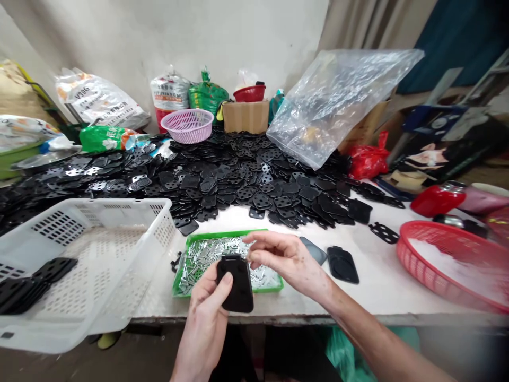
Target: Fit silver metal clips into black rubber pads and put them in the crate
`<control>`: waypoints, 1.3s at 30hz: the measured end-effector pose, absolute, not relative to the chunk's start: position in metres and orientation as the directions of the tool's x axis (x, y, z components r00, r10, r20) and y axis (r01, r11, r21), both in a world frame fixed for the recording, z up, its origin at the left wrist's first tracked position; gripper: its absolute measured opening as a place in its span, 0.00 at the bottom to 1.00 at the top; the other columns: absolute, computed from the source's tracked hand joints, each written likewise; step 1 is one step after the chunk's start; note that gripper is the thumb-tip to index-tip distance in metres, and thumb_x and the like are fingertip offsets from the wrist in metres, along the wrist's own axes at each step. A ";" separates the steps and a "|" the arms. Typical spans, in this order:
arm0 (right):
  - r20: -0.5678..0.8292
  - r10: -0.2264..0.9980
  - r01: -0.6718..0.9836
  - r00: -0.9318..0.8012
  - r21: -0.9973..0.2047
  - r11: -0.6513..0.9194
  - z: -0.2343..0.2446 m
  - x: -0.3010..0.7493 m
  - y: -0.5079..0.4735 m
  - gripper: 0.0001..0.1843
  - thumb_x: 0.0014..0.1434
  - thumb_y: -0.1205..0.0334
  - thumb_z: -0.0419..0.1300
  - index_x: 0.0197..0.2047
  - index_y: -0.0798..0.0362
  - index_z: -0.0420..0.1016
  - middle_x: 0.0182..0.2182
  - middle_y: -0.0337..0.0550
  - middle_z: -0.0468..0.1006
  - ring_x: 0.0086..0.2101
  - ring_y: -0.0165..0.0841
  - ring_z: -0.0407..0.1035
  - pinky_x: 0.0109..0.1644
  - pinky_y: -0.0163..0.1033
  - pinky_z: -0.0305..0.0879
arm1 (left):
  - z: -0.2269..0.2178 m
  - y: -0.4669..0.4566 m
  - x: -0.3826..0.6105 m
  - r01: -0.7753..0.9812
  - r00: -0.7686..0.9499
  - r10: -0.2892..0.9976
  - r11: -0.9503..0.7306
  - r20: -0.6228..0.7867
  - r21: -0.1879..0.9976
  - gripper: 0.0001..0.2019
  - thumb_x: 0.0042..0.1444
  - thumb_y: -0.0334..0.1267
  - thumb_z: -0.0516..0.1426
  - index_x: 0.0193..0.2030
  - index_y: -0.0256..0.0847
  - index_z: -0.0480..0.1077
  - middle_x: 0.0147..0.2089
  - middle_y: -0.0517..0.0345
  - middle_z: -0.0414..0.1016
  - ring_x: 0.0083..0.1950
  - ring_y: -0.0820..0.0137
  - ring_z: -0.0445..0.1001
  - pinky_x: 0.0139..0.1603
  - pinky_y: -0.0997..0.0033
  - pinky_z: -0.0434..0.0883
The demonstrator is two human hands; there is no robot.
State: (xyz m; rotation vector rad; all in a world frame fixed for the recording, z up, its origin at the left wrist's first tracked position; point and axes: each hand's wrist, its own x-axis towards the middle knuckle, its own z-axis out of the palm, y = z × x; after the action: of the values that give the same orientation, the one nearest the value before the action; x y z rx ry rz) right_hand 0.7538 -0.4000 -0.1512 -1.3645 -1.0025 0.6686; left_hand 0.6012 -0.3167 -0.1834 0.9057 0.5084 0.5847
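The left hand [204, 323] pinches a black plate [238, 289] between thumb and fingers above the green tray [226, 232] of silver metal clips [214, 254], the right hand [288, 262] open just beside it; a loose pinch could drop the plate, scattering clips toward the heaped black plates [238, 172] beyond.

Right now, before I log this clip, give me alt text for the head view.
A person's left hand holds a black plate above a green tray of small silver metal pieces, with the right hand close beside it. Behind lies a large heap of black plates.
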 end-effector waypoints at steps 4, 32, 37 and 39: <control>0.358 0.760 0.381 0.543 -0.911 0.158 -0.155 0.744 -0.402 0.02 0.56 0.67 0.65 0.33 0.55 0.81 0.29 0.40 0.81 0.31 0.31 0.75 0.37 0.32 0.70 | -0.184 -0.322 0.602 -0.259 0.691 0.696 0.489 -0.194 0.833 0.14 0.55 0.39 0.63 0.48 0.40 0.77 0.46 0.52 0.79 0.49 0.63 0.75 0.48 0.69 0.71; 0.038 0.995 0.966 0.094 -0.245 -0.082 -0.177 0.760 -0.379 0.05 0.60 0.63 0.63 0.33 0.55 0.79 0.34 0.45 0.77 0.37 0.36 0.70 0.37 0.38 0.64 | -0.198 -0.291 0.579 -0.387 0.542 0.820 0.436 -0.182 0.812 0.26 0.41 0.44 0.71 0.50 0.45 0.78 0.54 0.50 0.78 0.44 0.62 0.79 0.46 0.68 0.76; -0.002 0.997 0.993 0.077 -0.090 -0.077 -0.186 0.747 -0.375 0.04 0.60 0.68 0.59 0.36 0.55 0.76 0.37 0.47 0.76 0.40 0.40 0.68 0.40 0.42 0.61 | -0.199 -0.290 0.583 -0.332 0.481 0.864 0.339 -0.151 0.880 0.26 0.43 0.40 0.70 0.52 0.41 0.76 0.54 0.49 0.78 0.53 0.63 0.75 0.50 0.71 0.72; 0.022 0.997 0.995 0.072 -0.068 -0.070 -0.189 0.747 -0.374 0.05 0.58 0.71 0.58 0.36 0.56 0.75 0.37 0.47 0.76 0.40 0.40 0.68 0.41 0.42 0.60 | -0.197 -0.292 0.584 -0.312 0.469 0.871 0.319 -0.146 0.895 0.26 0.44 0.40 0.70 0.53 0.41 0.75 0.53 0.50 0.78 0.54 0.63 0.73 0.51 0.72 0.71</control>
State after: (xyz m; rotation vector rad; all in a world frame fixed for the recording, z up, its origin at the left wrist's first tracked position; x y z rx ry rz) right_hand 0.7469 -0.3740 -0.1889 -2.2513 -2.0962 0.0467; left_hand 0.5835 -0.2922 -0.1969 0.9358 0.7166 0.8716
